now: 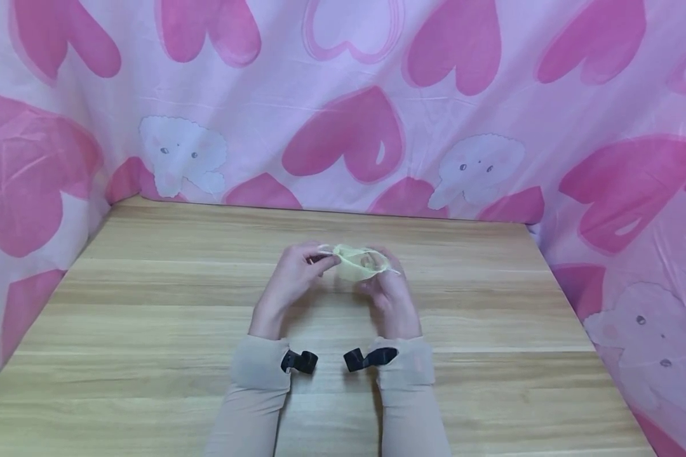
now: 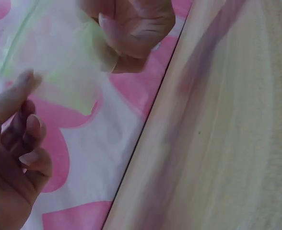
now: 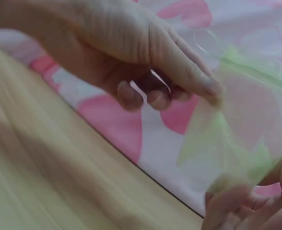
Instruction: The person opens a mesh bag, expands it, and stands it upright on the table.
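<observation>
A sheer yellow-green drawstring pouch [image 1: 351, 271] is held up above the table between both hands, its mouth spread, with pale cords at either side. My left hand [image 1: 291, 276] pinches the pouch's left edge with thumb and fingertip; the other fingers curl loosely below, as the right wrist view shows on this hand [image 3: 136, 57]. My right hand [image 1: 396, 295] grips the opposite side, some fingers showing through the thin mesh. In the left wrist view the right hand [image 2: 136, 33] bends its fingers at the pouch's edge. Whether any fingertip is inside the pouch, I cannot tell.
Beneath the hands lies a light wood-grain table [image 1: 177, 317]. A pink curtain [image 1: 251, 120] with hearts and white animal figures hangs along its back and sides. Black straps [image 1: 303, 362] with small mounts sit at both sleeve cuffs.
</observation>
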`<move>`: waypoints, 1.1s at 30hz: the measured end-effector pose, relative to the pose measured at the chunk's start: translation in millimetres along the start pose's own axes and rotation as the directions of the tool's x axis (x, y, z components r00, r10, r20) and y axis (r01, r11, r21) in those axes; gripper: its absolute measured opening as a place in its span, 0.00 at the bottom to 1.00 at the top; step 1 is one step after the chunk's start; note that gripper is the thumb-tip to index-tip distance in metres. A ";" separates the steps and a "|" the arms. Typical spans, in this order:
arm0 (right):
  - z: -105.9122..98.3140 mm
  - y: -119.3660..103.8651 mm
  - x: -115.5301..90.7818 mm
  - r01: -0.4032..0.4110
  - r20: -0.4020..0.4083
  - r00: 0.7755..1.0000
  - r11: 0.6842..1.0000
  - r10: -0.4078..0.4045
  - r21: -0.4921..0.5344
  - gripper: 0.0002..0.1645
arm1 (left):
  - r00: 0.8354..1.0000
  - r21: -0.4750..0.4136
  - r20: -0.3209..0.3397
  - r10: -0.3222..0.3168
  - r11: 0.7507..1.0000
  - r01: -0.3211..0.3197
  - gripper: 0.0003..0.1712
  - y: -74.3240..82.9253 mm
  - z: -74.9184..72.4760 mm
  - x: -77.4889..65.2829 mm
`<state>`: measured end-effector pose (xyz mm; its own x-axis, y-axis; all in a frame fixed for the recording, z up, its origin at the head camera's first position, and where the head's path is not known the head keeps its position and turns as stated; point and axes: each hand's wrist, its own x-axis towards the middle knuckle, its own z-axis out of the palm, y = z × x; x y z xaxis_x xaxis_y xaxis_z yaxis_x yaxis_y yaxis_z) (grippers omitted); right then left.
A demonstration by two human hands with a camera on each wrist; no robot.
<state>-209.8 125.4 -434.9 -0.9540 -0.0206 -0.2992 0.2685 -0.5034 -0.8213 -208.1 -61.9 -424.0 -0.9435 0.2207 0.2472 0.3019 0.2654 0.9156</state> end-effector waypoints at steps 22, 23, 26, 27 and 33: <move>-11.7 -0.7 8.7 0.134 0.062 0.991 0.791 -0.121 -0.596 0.11 | 0.991 0.133 -0.062 -0.117 0.983 0.125 0.07 -28.5 6.6 3.2; -12.8 -0.1 9.0 0.142 0.070 0.990 0.781 -0.126 -0.608 0.10 | 0.992 0.141 -0.051 -0.118 0.982 0.124 0.08 -29.0 6.5 2.7; -16.5 0.5 9.4 0.174 0.092 0.984 0.744 -0.151 -0.646 0.08 | 0.992 0.177 -0.011 -0.123 0.976 0.123 0.12 -30.9 4.5 1.2; -17.8 0.2 9.4 0.182 0.094 0.983 0.731 -0.159 -0.658 0.10 | 0.991 0.187 0.001 -0.131 0.974 0.129 0.15 -31.7 3.4 0.6; -22.8 -3.6 10.0 0.194 0.100 0.980 0.693 -0.174 -0.695 0.25 | 0.974 0.232 0.040 -0.221 0.951 0.206 0.22 -31.8 -2.7 -2.1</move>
<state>-217.3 146.7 -446.0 -0.9946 -0.0190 -0.1019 0.0941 0.2475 -0.9643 -216.2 -73.4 -452.8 -0.9806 0.1942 0.0259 0.1244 0.5153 0.8479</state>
